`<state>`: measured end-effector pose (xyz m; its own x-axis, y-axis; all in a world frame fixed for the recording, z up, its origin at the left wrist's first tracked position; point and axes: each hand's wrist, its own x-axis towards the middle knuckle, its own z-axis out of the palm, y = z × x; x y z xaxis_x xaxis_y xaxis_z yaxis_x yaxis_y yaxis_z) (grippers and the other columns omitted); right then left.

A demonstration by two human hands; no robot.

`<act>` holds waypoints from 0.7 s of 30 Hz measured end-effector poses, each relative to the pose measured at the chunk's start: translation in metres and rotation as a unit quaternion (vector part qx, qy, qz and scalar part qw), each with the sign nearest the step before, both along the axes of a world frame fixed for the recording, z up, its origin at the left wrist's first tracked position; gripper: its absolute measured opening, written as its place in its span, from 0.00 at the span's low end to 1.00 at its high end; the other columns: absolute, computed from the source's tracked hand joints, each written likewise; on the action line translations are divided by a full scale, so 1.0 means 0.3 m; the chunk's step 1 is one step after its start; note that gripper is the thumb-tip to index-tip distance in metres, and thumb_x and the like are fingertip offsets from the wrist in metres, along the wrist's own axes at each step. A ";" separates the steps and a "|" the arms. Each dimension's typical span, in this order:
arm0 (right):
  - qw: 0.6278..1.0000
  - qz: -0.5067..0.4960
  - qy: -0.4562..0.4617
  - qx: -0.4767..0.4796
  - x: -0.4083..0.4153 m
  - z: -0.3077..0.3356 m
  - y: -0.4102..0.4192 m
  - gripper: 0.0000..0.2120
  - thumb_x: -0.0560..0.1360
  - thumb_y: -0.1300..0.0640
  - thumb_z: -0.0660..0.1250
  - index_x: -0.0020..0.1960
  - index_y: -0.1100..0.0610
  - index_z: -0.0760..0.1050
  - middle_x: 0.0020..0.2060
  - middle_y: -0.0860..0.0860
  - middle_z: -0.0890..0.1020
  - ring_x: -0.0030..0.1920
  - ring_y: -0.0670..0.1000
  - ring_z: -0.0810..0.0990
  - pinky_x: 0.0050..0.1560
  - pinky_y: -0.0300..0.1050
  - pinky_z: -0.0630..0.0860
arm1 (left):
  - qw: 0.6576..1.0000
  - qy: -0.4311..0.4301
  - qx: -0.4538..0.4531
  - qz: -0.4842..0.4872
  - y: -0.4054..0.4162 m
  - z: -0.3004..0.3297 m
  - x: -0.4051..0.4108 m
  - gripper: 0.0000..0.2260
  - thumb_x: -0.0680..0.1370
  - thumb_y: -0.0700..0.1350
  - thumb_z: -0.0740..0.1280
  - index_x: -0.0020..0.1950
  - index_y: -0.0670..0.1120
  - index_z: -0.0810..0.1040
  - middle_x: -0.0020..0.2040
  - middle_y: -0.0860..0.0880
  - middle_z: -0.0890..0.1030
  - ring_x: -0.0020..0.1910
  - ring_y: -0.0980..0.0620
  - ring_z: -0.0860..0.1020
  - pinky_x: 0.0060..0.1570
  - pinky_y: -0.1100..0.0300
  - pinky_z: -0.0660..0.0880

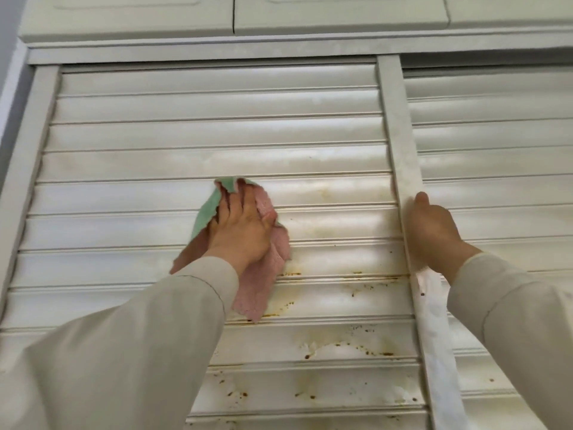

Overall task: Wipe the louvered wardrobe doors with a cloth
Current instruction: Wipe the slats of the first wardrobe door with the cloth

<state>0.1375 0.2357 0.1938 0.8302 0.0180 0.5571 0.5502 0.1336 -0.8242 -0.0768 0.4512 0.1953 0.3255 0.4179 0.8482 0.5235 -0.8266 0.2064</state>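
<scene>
A white louvered wardrobe door (173, 135) fills the view, with brown rust-like stains on its lower slats (341, 346). My left hand (240, 225) presses a pink and green cloth (263, 283) flat against the middle slats, fingers straight and pointing up. My right hand (432, 231) grips the door's right upright frame (395, 125), fingers curled round its edge. A second louvered door (496, 144) sits behind it on the right.
Upper cabinet doors (130, 17) run along the top above a white rail (279, 46). A grey wall edge (9, 88) borders the wardrobe on the left. Both my sleeves are pale beige.
</scene>
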 end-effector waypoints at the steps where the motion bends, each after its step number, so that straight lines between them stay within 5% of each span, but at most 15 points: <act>1: 1.000 0.025 0.006 0.011 0.008 0.002 -0.027 0.22 0.85 0.50 0.46 0.67 0.65 0.65 0.63 0.67 0.73 0.57 0.65 0.74 0.48 0.51 0.71 | 1.000 0.012 0.010 -0.010 -0.029 0.006 0.034 0.34 0.83 0.62 0.49 0.81 0.49 0.37 0.81 0.50 0.36 0.79 0.45 0.36 0.76 0.40 0.44; 5: 0.991 0.130 0.027 0.018 0.027 -0.014 -0.056 0.25 0.83 0.44 0.52 0.70 0.62 0.69 0.63 0.62 0.77 0.61 0.65 0.76 0.61 0.57 0.74 | 0.996 0.056 0.059 -0.047 -0.120 0.017 0.130 0.34 0.83 0.61 0.51 0.81 0.49 0.38 0.81 0.50 0.36 0.78 0.47 0.33 0.76 0.42 0.41; 10: 0.954 0.281 0.081 0.061 0.074 -0.051 -0.090 0.18 0.83 0.43 0.57 0.56 0.56 0.76 0.50 0.51 0.83 0.50 0.52 0.82 0.48 0.48 0.77 | 0.976 0.151 0.125 -0.093 -0.253 0.046 0.243 0.32 0.84 0.61 0.49 0.81 0.51 0.36 0.80 0.52 0.32 0.76 0.52 0.28 0.74 0.44 0.36; 13: 0.951 0.296 0.067 0.062 0.089 -0.058 -0.092 0.23 0.82 0.40 0.57 0.61 0.58 0.77 0.54 0.52 0.83 0.53 0.54 0.82 0.54 0.51 0.78 | 0.959 0.187 0.152 -0.148 -0.341 0.074 0.312 0.31 0.85 0.59 0.49 0.82 0.50 0.39 0.81 0.52 0.35 0.76 0.54 0.29 0.76 0.49 0.33; 17: 0.955 0.291 0.040 0.045 0.101 -0.069 -0.075 0.25 0.82 0.38 0.56 0.62 0.57 0.78 0.53 0.52 0.85 0.55 0.54 0.83 0.62 0.54 0.77 | 0.942 0.092 0.093 -0.310 -0.452 0.136 0.408 0.30 0.86 0.54 0.52 0.82 0.47 0.42 0.82 0.50 0.40 0.79 0.54 0.37 0.78 0.54 0.37; 21: 0.951 0.305 0.015 0.042 0.123 -0.071 -0.089 0.25 0.83 0.41 0.54 0.57 0.59 0.79 0.47 0.54 0.86 0.49 0.54 0.85 0.56 0.54 0.80 | 0.939 0.147 0.161 -0.266 -0.532 0.152 0.478 0.27 0.86 0.53 0.51 0.82 0.47 0.46 0.82 0.49 0.44 0.80 0.52 0.42 0.75 0.59 0.37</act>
<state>0.1745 0.2091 0.1726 0.6945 0.4582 0.5547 0.3261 0.4867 -0.8104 0.0665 0.2917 0.2407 0.6555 -0.1342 0.7431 0.0129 -0.9819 -0.1888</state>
